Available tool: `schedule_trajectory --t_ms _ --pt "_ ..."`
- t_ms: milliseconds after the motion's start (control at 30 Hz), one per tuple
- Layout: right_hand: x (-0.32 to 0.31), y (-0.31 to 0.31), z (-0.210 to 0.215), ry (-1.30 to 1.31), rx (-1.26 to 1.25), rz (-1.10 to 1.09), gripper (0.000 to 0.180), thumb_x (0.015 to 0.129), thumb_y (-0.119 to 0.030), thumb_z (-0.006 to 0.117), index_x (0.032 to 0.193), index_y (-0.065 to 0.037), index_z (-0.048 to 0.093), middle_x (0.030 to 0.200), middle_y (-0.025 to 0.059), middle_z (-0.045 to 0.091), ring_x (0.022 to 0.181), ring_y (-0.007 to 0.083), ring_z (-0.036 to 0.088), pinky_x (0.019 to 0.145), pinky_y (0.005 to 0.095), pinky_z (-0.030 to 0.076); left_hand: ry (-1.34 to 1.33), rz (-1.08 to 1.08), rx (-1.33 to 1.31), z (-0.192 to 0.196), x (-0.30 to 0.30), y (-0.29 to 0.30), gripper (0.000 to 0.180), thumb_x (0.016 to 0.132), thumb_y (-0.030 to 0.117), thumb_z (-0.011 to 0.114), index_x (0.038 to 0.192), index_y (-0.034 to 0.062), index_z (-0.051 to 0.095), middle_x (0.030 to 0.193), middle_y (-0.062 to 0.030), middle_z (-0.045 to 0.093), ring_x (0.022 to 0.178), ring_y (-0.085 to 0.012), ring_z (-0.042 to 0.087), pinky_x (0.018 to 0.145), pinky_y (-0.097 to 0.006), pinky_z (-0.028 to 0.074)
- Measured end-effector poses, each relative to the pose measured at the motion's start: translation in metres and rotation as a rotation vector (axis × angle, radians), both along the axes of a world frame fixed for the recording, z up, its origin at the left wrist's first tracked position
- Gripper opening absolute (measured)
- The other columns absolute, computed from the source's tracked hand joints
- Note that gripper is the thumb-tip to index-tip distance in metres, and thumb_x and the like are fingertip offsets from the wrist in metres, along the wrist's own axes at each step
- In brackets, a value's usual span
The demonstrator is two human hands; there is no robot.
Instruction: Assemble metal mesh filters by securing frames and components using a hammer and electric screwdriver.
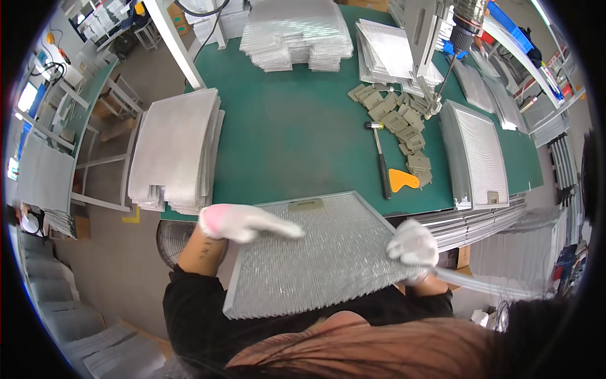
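One silver rectangular metal-mesh panel (315, 259), probably light, stiff, dentable: white-gloved right hand (413, 244) grips its frame edge (379, 216), likely best hold; pink-and-white-gloved left hand (248, 223) released above.

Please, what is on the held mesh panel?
On the panel: a beige piece at its far edge, the left hand over its left side. What that hand covers is hidden.
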State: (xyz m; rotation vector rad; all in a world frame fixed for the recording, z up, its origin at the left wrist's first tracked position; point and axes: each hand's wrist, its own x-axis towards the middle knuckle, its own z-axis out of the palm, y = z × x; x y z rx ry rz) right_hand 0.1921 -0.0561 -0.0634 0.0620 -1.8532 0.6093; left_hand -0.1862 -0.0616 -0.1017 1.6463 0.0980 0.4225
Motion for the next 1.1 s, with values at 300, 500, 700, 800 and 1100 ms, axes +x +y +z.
schedule_trajectory --t_ms 300,500,700,800,1100 --pt "-0.056 0.044 0.043 0.102 -0.400 -0.274 0.038 0.097 -0.032 0.061 0.073 -0.002 0.059 0.066 0.0094 0.062 0.058 0.0211 0.056 0.054 0.0331 0.043 -0.446 1.229 0.632 0.068 0.020 -0.040 0.030 0.084 0.022 0.071 0.069 -0.0006 0.059 0.059 -0.0109 0.060 0.052 -0.0249 0.062 0.048 -0.032 0.042" --pt "-0.027 0.008 0.013 0.099 -0.348 -0.019 0.038 0.095 -0.032 0.063 0.068 -0.007 0.056 0.068 0.0066 0.063 0.062 0.0228 0.061 0.057 0.0349 0.050 -0.528 0.312 0.598 0.050 0.002 -0.033 0.041 0.102 0.032 0.047 0.092 -0.0037 0.065 0.083 -0.0181 0.068 0.066 -0.0316 0.067 0.057 -0.041 0.055" --pt "0.028 -0.009 -0.009 -0.317 -0.064 0.313 0.015 0.072 -0.017 0.072 0.075 -0.004 0.066 0.086 0.0091 0.071 0.079 0.0257 0.069 0.063 0.0391 0.056 0.285 0.558 0.481 -0.023 -0.007 -0.049 0.032 0.089 0.011 0.057 0.121 0.0039 0.062 0.124 -0.0143 0.062 0.115 -0.0385 0.056 0.099 -0.048 0.045" --pt "0.022 -0.021 -0.013 -0.209 -0.177 0.278 0.013 0.064 -0.014 0.070 0.070 -0.004 0.065 0.087 0.0088 0.071 0.084 0.0257 0.068 0.067 0.0394 0.056 0.573 0.734 0.606 -0.054 -0.014 -0.037 0.049 0.080 -0.001 0.059 0.128 0.0065 0.057 0.127 -0.0128 0.060 0.122 -0.0380 0.050 0.105 -0.045 0.041" --pt "0.017 -0.034 -0.017 -0.089 -0.200 0.082 0.011 0.064 -0.012 0.072 0.071 -0.006 0.067 0.086 0.0054 0.071 0.083 0.0237 0.068 0.068 0.0370 0.055 0.779 0.570 0.750 -0.047 -0.034 0.004 0.029 0.081 0.003 0.057 0.108 0.0051 0.065 0.096 -0.0139 0.064 0.103 -0.0364 0.058 0.092 -0.046 0.047"
